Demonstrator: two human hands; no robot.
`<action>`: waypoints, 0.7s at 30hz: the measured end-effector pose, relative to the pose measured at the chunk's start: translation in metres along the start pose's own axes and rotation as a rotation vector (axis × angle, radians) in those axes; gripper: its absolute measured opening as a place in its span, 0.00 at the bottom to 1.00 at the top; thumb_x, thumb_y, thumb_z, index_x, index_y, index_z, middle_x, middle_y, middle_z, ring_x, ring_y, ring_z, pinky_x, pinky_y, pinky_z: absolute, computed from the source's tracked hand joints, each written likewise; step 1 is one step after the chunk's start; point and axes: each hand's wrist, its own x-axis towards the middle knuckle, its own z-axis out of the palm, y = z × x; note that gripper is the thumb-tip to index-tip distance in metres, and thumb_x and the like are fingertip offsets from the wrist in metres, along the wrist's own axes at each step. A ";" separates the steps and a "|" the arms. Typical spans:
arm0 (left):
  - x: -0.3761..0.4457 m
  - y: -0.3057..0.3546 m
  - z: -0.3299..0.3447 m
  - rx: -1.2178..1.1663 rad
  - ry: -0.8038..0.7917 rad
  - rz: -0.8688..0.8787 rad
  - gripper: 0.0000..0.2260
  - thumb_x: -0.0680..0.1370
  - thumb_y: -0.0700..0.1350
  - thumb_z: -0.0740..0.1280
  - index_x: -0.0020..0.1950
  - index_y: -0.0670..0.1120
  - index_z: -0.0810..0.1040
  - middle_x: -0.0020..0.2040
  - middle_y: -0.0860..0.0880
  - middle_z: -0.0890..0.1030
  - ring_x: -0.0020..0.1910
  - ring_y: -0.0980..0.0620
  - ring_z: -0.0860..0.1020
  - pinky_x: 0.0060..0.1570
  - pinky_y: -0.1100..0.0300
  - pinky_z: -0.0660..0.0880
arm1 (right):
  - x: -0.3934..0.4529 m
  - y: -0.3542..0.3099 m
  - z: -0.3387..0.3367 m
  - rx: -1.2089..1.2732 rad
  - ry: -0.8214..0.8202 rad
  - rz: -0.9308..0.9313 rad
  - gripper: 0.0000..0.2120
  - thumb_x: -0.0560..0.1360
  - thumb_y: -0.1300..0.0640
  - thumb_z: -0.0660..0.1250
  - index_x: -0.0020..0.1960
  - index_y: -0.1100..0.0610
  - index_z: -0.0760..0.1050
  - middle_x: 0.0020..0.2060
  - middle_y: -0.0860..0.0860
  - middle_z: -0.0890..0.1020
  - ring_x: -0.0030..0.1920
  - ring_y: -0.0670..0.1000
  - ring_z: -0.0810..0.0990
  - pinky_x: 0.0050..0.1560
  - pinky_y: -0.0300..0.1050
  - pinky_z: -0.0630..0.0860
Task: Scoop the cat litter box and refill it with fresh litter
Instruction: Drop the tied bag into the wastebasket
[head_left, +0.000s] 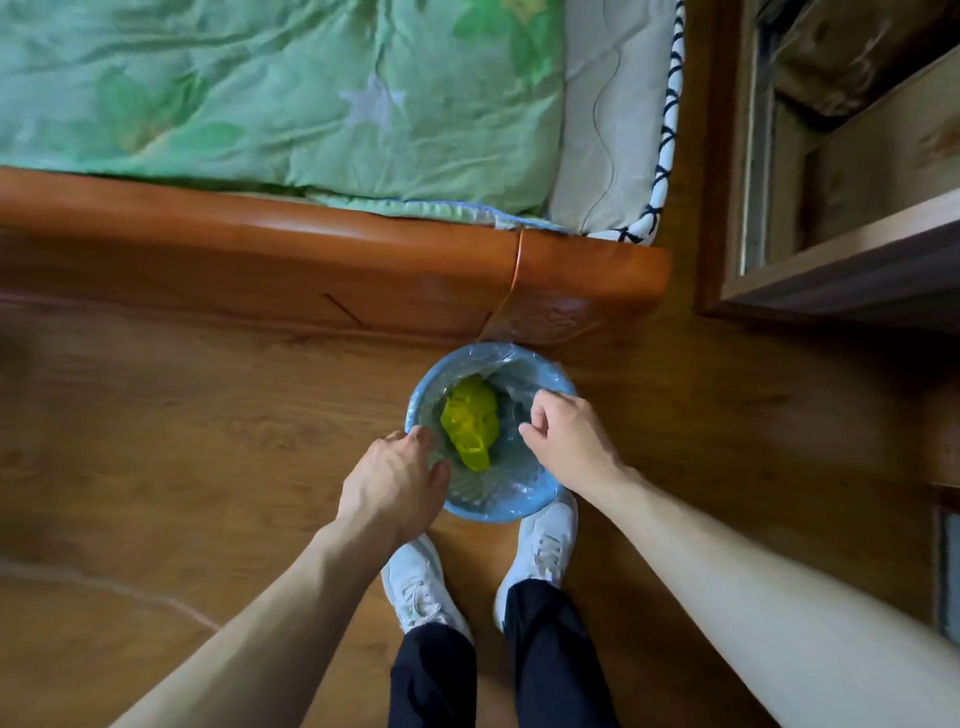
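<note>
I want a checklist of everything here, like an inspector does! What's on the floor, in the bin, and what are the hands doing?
Surface: wooden floor, bare around the bin.
Job's things: blue bin lined with a clear bag; crumpled yellow-green bag inside. No litter box or scoop seen.
Clutter: nothing seen.
Hands: left hand at the bin's near-left rim; right hand over the right rim, fingers curled; grip unclear.
Cables: nothing seen.
Surroundings: bed frame, green quilt, wooden cabinet, white shoes.

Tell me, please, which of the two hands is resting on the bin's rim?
The left hand: it rests on the blue bin's near-left rim, while the right hand hovers over the opening.
</note>
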 end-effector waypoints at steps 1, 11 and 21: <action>0.002 -0.002 -0.002 -0.005 -0.001 -0.006 0.13 0.79 0.54 0.61 0.59 0.49 0.75 0.54 0.47 0.79 0.54 0.45 0.77 0.51 0.50 0.77 | 0.001 0.001 0.001 -0.008 -0.005 -0.001 0.14 0.72 0.65 0.69 0.35 0.55 0.65 0.33 0.47 0.71 0.36 0.50 0.69 0.32 0.40 0.58; 0.023 -0.003 -0.003 -0.016 0.016 0.003 0.14 0.79 0.54 0.62 0.60 0.49 0.76 0.56 0.48 0.80 0.54 0.46 0.78 0.52 0.49 0.78 | 0.011 0.014 0.014 -0.076 -0.035 0.020 0.09 0.72 0.66 0.70 0.50 0.60 0.74 0.48 0.50 0.73 0.47 0.51 0.73 0.44 0.37 0.64; 0.022 -0.008 0.004 -0.004 0.001 -0.003 0.14 0.79 0.54 0.62 0.61 0.49 0.76 0.56 0.48 0.80 0.55 0.47 0.78 0.52 0.49 0.78 | 0.003 0.026 0.022 -0.058 -0.152 0.088 0.21 0.73 0.59 0.72 0.64 0.61 0.73 0.61 0.55 0.75 0.61 0.54 0.74 0.54 0.35 0.63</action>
